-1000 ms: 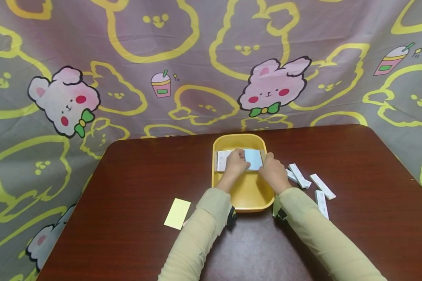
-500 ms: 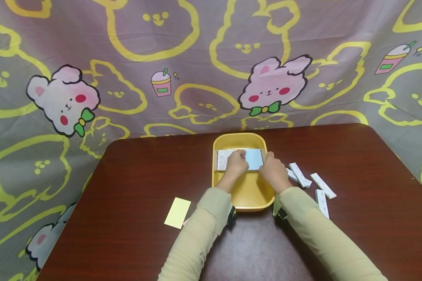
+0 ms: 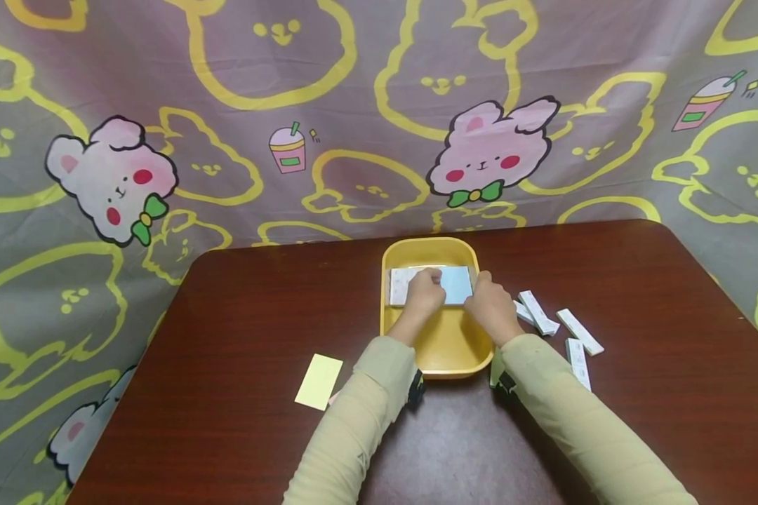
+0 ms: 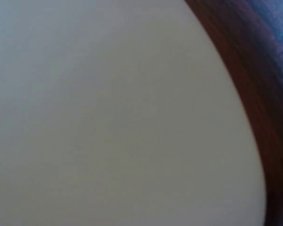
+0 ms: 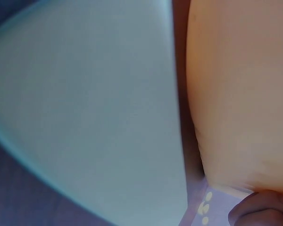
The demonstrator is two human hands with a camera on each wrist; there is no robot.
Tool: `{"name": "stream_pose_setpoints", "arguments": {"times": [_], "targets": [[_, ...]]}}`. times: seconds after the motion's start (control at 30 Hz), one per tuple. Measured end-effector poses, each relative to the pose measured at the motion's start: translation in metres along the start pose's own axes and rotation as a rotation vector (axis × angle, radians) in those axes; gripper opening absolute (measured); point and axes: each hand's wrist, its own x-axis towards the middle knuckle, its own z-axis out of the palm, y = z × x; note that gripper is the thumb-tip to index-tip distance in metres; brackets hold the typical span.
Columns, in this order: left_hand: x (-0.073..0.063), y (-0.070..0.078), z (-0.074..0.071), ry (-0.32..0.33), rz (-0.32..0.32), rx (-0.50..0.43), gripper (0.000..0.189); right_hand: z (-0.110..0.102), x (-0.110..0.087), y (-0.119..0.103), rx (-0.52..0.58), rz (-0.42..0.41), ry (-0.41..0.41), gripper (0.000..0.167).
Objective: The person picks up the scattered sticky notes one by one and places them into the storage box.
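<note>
A yellow plastic basin (image 3: 432, 244) stands on the table. Across its far half lie a white printed piece (image 3: 401, 286), at the left, and a light blue card (image 3: 457, 285), at the right. My left hand (image 3: 424, 293) is over the seam between them, fingers curled, thumb at the blue card's left edge; its fingertips are partly hidden, and I cannot tell how firmly they pinch the card. My right hand (image 3: 493, 305) grips the basin's right rim beside the card's right end. The left wrist view is a blurred pale surface; the right wrist view shows fingertips (image 5: 264, 209) at its lower right.
Several narrow white printed boxes (image 3: 539, 313) lie on the table (image 3: 259, 308) right of the basin. Left of my left sleeve is a yellow card (image 3: 318, 381), with a bit of pink beside it. A patterned cloth (image 3: 354, 91) hangs behind the table.
Both hands keep almost the same place over the basin. The head view has shifted very slightly; the boxes and the cards lie as before.
</note>
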Motion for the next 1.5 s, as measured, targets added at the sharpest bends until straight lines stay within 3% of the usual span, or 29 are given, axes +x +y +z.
{"name": "stream_pose_setpoints", "arguments": {"times": [0.4,0.63,0.9,1.1,1.33,1.5], "targets": [[-0.007,0.003,-0.003,0.056,0.016,-0.005,0.051,0.000,0.001,0.001,-0.008,-0.005,-0.007,0.039],[-0.018,0.006,-0.018,0.094,0.022,-0.030,0.044,-0.002,-0.001,-0.002,-0.008,0.001,-0.016,0.040],[-0.034,0.002,-0.051,0.107,0.069,-0.162,0.044,-0.002,-0.003,-0.003,-0.006,0.012,-0.002,0.033],[-0.057,-0.003,-0.081,0.094,0.091,-0.246,0.042,-0.001,-0.002,-0.003,-0.003,0.012,-0.013,0.036],[-0.087,-0.032,-0.116,0.110,0.086,-0.280,0.039,0.000,0.000,-0.001,-0.005,0.006,-0.024,0.041],[-0.104,-0.058,-0.141,0.105,0.028,-0.186,0.040,-0.001,-0.001,0.000,0.000,0.010,-0.016,0.040]]}}
